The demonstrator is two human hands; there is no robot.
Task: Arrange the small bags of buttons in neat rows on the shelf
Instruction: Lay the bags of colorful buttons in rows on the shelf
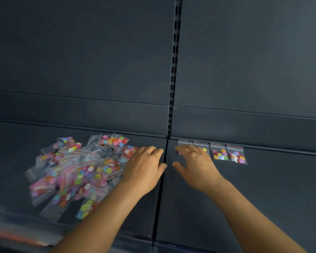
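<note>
Head view: both hands, left hand (144, 167) and right hand (195, 165), fingers relaxed, between bag pile (77, 172) and bag row (226, 154).

— How many bags in the row (212, 152) on the right?
— Four, two partly under a hand.
— And the pile (77, 172) on the left?
— Too many, overlapping, to count.
</note>
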